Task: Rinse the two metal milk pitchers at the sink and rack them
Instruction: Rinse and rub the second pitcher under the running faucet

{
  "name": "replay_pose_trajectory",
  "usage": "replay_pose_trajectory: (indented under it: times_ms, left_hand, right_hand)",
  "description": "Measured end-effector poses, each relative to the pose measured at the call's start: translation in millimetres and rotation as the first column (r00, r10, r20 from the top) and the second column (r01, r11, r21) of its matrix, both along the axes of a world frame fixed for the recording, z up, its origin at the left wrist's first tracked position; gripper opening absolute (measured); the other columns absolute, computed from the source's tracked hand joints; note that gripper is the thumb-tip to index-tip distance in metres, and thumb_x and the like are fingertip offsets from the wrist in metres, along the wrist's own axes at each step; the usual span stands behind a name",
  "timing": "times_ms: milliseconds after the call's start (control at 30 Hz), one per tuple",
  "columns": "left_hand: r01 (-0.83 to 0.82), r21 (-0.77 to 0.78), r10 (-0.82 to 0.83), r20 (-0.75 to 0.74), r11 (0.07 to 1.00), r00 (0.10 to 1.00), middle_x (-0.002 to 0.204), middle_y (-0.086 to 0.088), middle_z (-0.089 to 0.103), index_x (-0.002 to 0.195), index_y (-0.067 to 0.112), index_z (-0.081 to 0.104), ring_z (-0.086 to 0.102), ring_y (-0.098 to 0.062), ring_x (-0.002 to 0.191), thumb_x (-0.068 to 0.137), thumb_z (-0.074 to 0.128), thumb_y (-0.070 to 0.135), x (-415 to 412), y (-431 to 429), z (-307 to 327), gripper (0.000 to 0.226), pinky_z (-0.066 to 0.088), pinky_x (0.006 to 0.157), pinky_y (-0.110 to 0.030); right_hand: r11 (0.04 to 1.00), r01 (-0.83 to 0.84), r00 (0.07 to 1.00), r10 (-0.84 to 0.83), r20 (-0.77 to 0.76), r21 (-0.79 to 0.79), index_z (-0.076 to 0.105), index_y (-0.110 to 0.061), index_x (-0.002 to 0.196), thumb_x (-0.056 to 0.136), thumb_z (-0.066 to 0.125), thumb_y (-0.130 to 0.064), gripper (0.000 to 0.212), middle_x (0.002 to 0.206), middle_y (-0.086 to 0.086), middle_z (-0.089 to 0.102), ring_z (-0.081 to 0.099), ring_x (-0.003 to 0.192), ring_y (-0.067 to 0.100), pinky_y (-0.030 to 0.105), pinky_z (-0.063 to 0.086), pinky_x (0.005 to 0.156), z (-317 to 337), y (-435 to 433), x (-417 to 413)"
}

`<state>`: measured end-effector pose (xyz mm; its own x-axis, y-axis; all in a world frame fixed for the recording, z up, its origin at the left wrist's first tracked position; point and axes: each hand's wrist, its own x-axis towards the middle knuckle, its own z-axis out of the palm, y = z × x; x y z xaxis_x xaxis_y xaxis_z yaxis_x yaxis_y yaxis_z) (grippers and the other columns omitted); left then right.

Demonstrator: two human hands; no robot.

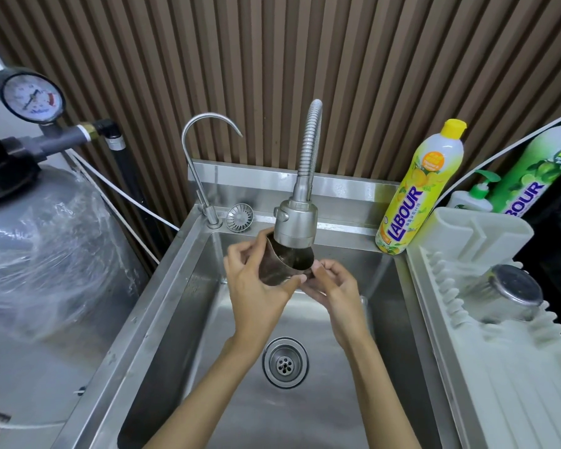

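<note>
A small metal milk pitcher (280, 265) is held over the steel sink (182, 286), tilted, with its mouth right under the flexible tap's spray head (295, 225). My left hand (256, 283) wraps around its body from the left. My right hand (332, 286) grips it at the right side, where the handle is hidden by my fingers. A second metal pitcher (506, 296) lies upside down on the white drying rack (499, 367) to the right of the sink. I cannot tell if water is running.
A thin gooseneck tap (204, 163) and a loose strainer (239, 217) stand at the sink's back ledge. The drain (285, 362) is below my hands. Yellow dish soap (418, 192), a pump bottle (476, 196) and a green bottle (538, 166) stand at right. A wrapped tank (46, 247) stands left.
</note>
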<state>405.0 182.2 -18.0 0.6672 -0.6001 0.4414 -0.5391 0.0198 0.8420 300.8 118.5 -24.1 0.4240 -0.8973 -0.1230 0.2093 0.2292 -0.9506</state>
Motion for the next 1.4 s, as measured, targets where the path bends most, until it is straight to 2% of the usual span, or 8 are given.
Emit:
replay_pose_trajectory:
  times_ms: [167, 333, 567, 767, 1033, 1200, 1267, 1400]
  left_hand:
    - [-0.089, 0.134, 0.099, -0.074, 0.987, 0.992, 0.086, 0.0, 0.046, 0.111, 0.021, 0.065, 0.057, -0.016, 0.082, 0.046, 0.062, 0.075, -11, 4, -5, 0.085, 0.045, 0.08, -0.025]
    - [0.091, 0.168, -0.046, -0.252, 0.982, 0.967, 0.08, 0.003, 0.062, 0.08, 0.041, 0.064, 0.064, -0.005, 0.078, 0.049, 0.061, 0.074, -13, -4, -11, 0.046, 0.05, 0.078, -0.025]
    - [0.229, -0.107, -0.253, -0.401, 0.967, 0.881, 0.112, -0.003, 0.066, 0.112, 0.025, 0.059, 0.064, -0.018, 0.108, 0.054, 0.089, 0.014, -3, -18, -16, 0.067, 0.049, 0.095, -0.025]
    - [0.126, -0.04, -0.129, -0.084, 0.991, 0.988, 0.113, 0.019, 0.046, 0.124, 0.031, 0.051, 0.047, 0.006, 0.112, 0.052, 0.079, 0.023, 6, -9, -3, 0.078, 0.039, 0.097, -0.015]
    - [-0.053, 0.121, 0.064, -0.089, 0.991, 0.994, 0.09, 0.001, 0.043, 0.114, 0.02, 0.063, 0.053, -0.014, 0.088, 0.045, 0.063, 0.073, -8, 2, -1, 0.087, 0.04, 0.082, -0.02]
    - [0.151, 0.145, -0.094, -0.34, 0.978, 0.936, 0.089, -0.005, 0.064, 0.091, 0.028, 0.07, 0.065, -0.003, 0.081, 0.046, 0.067, 0.07, -13, -4, -14, 0.061, 0.05, 0.081, -0.015]
    - [0.223, 0.091, -0.162, -0.435, 0.971, 0.886, 0.096, -0.007, 0.068, 0.094, 0.026, 0.07, 0.068, -0.01, 0.088, 0.048, 0.077, 0.059, -11, -9, -19, 0.057, 0.053, 0.089, -0.029]
    - [0.259, -0.053, -0.254, -0.448, 0.964, 0.857, 0.112, -0.007, 0.065, 0.112, 0.013, 0.062, 0.065, -0.016, 0.106, 0.048, 0.086, 0.032, -7, -19, -16, 0.07, 0.049, 0.098, -0.032]
  right_hand:
    - [0.987, 0.076, 0.931, -0.12, -0.344, -0.141, 0.06, -0.013, 0.079, 0.087, 0.063, -0.023, 0.013, 0.076, 0.012, 0.068, 0.067, 0.071, 0.023, 0.034, 0.06, 0.063, 24, -2, -12]
    - [0.881, 0.022, 0.637, -0.376, -0.673, -0.472, 0.063, -0.011, 0.091, 0.085, 0.063, -0.034, 0.023, 0.095, 0.01, 0.072, 0.062, 0.097, 0.032, 0.044, 0.047, 0.089, 57, 2, -18]
    - [0.928, 0.126, 0.931, -0.233, -0.28, -0.352, 0.049, -0.02, 0.075, 0.088, 0.059, -0.007, 0.021, 0.106, -0.006, 0.068, 0.064, 0.095, 0.004, 0.021, 0.051, 0.088, 35, 1, -8]
    - [0.99, -0.043, 0.967, 0.009, 0.255, 0.132, 0.045, -0.008, 0.073, 0.091, 0.05, 0.001, 0.02, 0.095, 0.011, 0.063, 0.065, 0.083, 0.02, 0.033, 0.053, 0.086, -1, -4, 5]
    - [0.996, 0.076, 0.975, -0.083, -0.206, -0.039, 0.059, -0.003, 0.083, 0.087, 0.063, -0.019, 0.017, 0.068, 0.006, 0.067, 0.067, 0.069, 0.018, 0.031, 0.06, 0.06, 23, 2, -11]
    - [0.905, 0.119, 0.707, -0.366, -0.605, -0.407, 0.063, -0.016, 0.076, 0.078, 0.071, -0.033, 0.019, 0.081, 0.007, 0.072, 0.066, 0.084, 0.029, 0.045, 0.054, 0.079, 47, -1, -18]
    - [0.867, 0.118, 0.689, -0.423, -0.588, -0.484, 0.06, -0.017, 0.076, 0.079, 0.07, -0.029, 0.017, 0.082, 0.006, 0.072, 0.065, 0.085, 0.027, 0.041, 0.051, 0.082, 50, 2, -18]
    - [0.906, 0.184, 0.893, -0.316, -0.321, -0.38, 0.05, -0.019, 0.071, 0.084, 0.065, -0.009, 0.021, 0.096, -0.005, 0.071, 0.067, 0.09, 0.008, 0.023, 0.052, 0.086, 39, 1, -12]
